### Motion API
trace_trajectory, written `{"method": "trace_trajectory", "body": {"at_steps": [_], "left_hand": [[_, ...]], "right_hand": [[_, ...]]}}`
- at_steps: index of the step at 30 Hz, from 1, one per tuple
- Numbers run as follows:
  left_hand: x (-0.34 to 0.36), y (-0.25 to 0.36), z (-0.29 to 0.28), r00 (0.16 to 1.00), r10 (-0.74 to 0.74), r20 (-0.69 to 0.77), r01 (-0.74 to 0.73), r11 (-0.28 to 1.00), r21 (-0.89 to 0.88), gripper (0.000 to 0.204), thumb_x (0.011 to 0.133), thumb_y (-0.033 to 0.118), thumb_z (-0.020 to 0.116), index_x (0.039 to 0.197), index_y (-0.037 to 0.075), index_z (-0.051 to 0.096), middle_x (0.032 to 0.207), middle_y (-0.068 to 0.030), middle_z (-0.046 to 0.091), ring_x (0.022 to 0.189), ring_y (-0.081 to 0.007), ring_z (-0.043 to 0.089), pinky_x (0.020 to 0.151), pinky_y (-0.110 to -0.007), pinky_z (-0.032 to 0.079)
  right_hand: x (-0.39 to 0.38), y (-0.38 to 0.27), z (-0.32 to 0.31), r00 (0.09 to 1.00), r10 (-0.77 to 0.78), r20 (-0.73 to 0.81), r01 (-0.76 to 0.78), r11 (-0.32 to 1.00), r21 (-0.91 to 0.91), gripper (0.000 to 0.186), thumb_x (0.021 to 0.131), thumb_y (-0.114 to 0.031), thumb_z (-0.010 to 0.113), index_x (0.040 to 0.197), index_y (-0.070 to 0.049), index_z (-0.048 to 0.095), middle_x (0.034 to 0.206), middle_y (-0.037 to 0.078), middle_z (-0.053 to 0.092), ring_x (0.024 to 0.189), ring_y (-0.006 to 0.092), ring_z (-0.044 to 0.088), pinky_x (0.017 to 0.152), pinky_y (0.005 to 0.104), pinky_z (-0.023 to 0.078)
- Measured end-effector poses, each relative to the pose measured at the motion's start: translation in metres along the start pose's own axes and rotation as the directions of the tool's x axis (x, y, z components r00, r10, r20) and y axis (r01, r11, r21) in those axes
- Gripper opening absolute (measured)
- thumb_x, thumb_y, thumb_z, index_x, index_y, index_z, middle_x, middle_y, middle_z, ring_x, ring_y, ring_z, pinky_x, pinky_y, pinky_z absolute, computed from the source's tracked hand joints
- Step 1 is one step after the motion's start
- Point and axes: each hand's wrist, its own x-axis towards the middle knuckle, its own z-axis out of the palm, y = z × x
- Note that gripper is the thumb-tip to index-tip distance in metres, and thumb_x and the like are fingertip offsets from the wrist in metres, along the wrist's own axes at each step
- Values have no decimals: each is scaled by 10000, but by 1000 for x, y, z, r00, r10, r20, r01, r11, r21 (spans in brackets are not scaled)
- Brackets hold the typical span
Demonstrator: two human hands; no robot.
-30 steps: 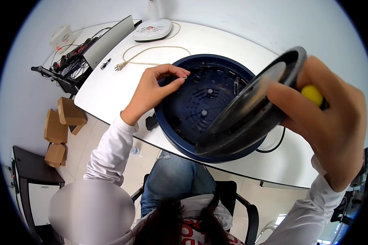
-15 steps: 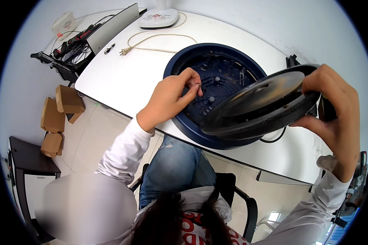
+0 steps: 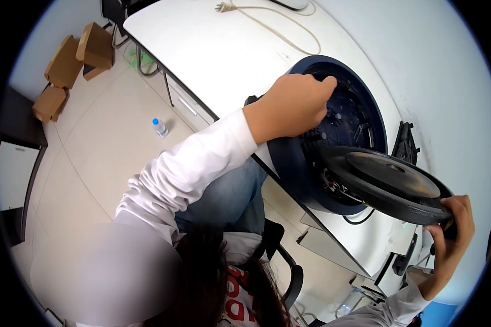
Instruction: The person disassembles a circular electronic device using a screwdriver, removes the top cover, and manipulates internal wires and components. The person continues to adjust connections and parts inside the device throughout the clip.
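A deep dark-blue round housing sits at the table's front edge, its inside showing ribs and posts. Over its left rim my left hand is closed, fingers curled down; what they pinch, if anything, is hidden. With thumb and fingers my right hand grips the outer right edge of a black round plate with a metallic disc, perhaps a heating plate. The plate is raised and tilted over the housing's right part. Thin wires show between the plate's underside and the housing.
On the white table lies a cream power cord with a plug. A black slotted part leans near the wall. A black cable loops beside the housing. A capped bottle and cardboard boxes are on the floor.
The view has turned, so the table appears rotated. My left hand has gone from a visible pinch above the housing's middle to its left rim. Wires under the plate have come into sight.
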Motion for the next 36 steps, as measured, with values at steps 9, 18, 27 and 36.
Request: {"method": "trace_trajectory", "body": {"at_steps": [9, 18, 27, 36], "left_hand": [[4, -4, 1, 997, -59, -43, 56, 995, -85, 114, 831, 68, 587, 894, 39, 498, 565, -139, 549, 516, -317, 566, 486, -375, 453], [-1, 5, 8, 986, -59, -154, 52, 997, -53, 123, 824, 78, 588, 854, 42, 474, 557, -141, 545, 499, -314, 556, 466, -373, 451], [-3, 11, 13, 982, -109, -157, 105, 994, -33, 120, 842, 104, 590, 862, 30, 497, 591, -145, 582, 550, -326, 593, 509, -384, 486], [-2, 11, 10, 986, -147, -82, 147, 989, -1, 117, 840, 115, 598, 872, 39, 517, 618, -143, 603, 561, -319, 601, 535, -369, 493]], "right_hand": [[-8, -1, -7, 999, 49, -13, -49, 998, -35, 516, 646, -347, 816, 944, -6, 569, 826, 122, 490, 772, 247, 500, 655, 304, 402], [-28, 2, 7, 976, 128, -179, -148, 983, -106, 389, 671, -111, 772, 984, -3, 570, 952, 139, 561, 873, 272, 542, 786, 317, 444], [-57, -4, -5, 987, 60, -148, -83, 985, -152, 431, 668, -159, 808, 1009, -7, 593, 949, 136, 571, 873, 270, 555, 763, 318, 461], [-1, -35, -18, 996, -19, 84, 29, 992, -126, 468, 635, -303, 798, 956, -12, 621, 841, 104, 547, 695, 225, 537, 611, 324, 434]]}}
